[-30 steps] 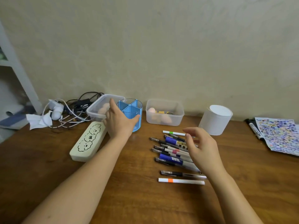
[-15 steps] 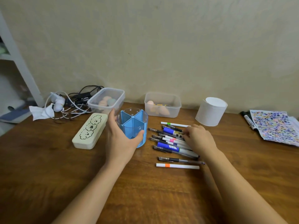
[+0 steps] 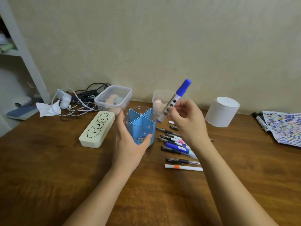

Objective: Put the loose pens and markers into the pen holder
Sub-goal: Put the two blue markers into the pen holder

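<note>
Since 0.5 s ago the right hand has left the pile of pens and come up with a blue-capped marker pinched between thumb and fingertips. The marker tilts, cap up and to the right, its lower end just beside the rim of the pen holder, not inside it. The left hand has stayed wrapped around the holder, thumb on the front wall and fingers behind, with the holder standing upright on the wooden table.

The holder is clear blue plastic, round, split by thin partitions into wedge-shaped sections, all empty as far as can be seen, with a small cartoon sticker on the front. The marker has a smooth white barrel with dark printed blocks. The remaining pens lie side by side to the right of the holder, mostly slim clear or white barrels with dark caps; nearest the camera lies a white pen with an orange band.

Left of the holder lies a cream, rounded-corner pencil case with 3 cloud drawings. Behind are 2 clear plastic boxes, a tangle of cables and a frosted white cup. The table is dark, glossy, grained wood.
</note>
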